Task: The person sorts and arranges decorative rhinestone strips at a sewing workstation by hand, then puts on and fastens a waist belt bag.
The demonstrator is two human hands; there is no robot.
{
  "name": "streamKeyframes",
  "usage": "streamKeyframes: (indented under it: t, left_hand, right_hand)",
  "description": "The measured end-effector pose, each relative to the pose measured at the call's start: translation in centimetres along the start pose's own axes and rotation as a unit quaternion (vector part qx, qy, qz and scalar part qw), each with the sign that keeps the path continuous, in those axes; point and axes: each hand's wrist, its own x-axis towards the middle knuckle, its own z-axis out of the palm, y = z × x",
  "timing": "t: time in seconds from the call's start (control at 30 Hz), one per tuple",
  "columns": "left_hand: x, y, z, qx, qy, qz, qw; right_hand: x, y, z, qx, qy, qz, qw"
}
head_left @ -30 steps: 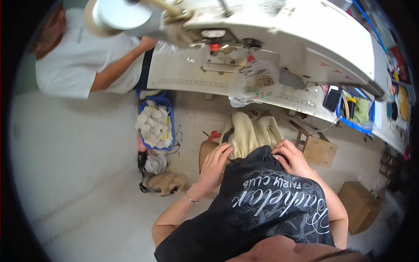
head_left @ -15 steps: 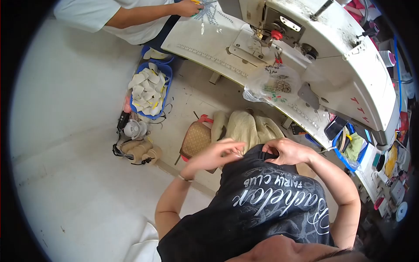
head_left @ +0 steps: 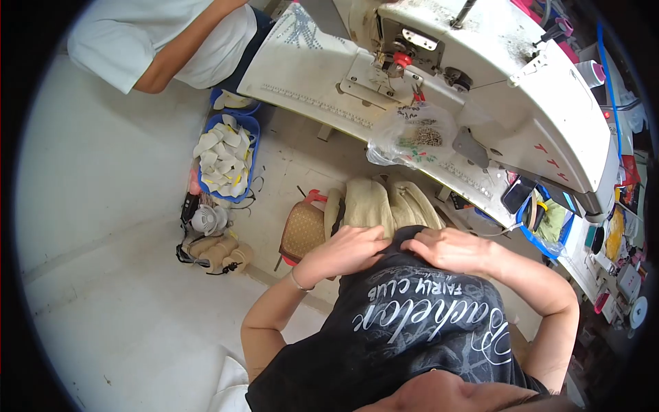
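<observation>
At the lower front of the black T-shirt (head_left: 412,295) with white lettering, my left hand (head_left: 353,248) has its fingers bent over the cloth. My right hand (head_left: 449,248) grips the same shirt a little to the right, fingers curled into the fabric. A short stretch of black cloth shows between the two hands. The fingertips are partly hidden by cloth and knuckles. Light olive trousers (head_left: 367,204) show just beyond my hands.
A white sewing machine (head_left: 508,103) stands on a long worktable (head_left: 302,97) with a plastic bag of small beads (head_left: 427,136). A blue basket of pale pieces (head_left: 224,156) and a brown-seated stool (head_left: 302,230) are left. Another person in a white shirt (head_left: 117,51) is upper left.
My left hand has come in to the shirt and closed on it. The dark fold at my right hand has flattened. The other person's hand has left the frame, and the view has shifted slightly.
</observation>
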Motion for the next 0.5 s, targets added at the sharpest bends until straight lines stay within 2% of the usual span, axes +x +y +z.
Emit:
streamKeyframes:
  t: [0.03, 0.13, 0.17, 0.23, 0.3, 0.33, 0.4, 0.43, 0.47, 0.5]
  left_hand:
    - [0.6, 0.1, -0.2, 0.044, -0.025, 0.012, 0.999]
    - [1.6, -0.9, 0.5, 0.06, -0.013, 0.044, 0.997]
    - [1.4, -1.2, 1.0, 0.044, 0.027, 0.048, 0.998]
    - [1.1, -1.3, 2.2, 0.036, 0.094, 0.051, 0.994]
    - [0.8, -1.5, 3.0, 0.027, 0.174, 0.038, 0.984]
    - [0.5, -1.9, 3.5, -0.076, 0.203, -0.025, 0.976]
    - [-0.3, -3.0, 4.1, -0.277, 0.252, -0.147, 0.916]
    - [-0.9, -3.5, 3.6, -0.431, 0.27, -0.174, 0.843]
    - [-2.0, -4.2, 2.9, -0.471, 0.302, -0.208, 0.802]
    - [-2.8, -3.6, 2.0, -0.613, 0.361, -0.226, 0.665]
  right_hand:
    - [0.0, -0.5, -0.2, 0.035, 0.039, 0.018, 0.998]
    - [-0.3, -0.1, 0.9, 0.144, 0.11, 0.043, 0.983]
    - [-0.7, -0.2, 1.1, 0.166, 0.108, 0.078, 0.977]
    - [-1.6, -0.4, 1.5, 0.186, 0.154, 0.076, 0.967]
    - [-2.2, -0.7, 2.5, 0.186, 0.228, 0.095, 0.951]
    - [-2.7, -0.9, 2.9, 0.248, 0.258, 0.158, 0.92]
    - [-3.8, -1.1, 4.0, 0.364, 0.313, 0.277, 0.833]
    - [-4.3, 0.0, 7.2, 0.461, 0.419, 0.292, 0.726]
    - [-5.0, 0.3, 8.4, 0.503, 0.497, 0.287, 0.646]
    - [-5.6, 0.0, 8.8, 0.548, 0.56, 0.294, 0.547]
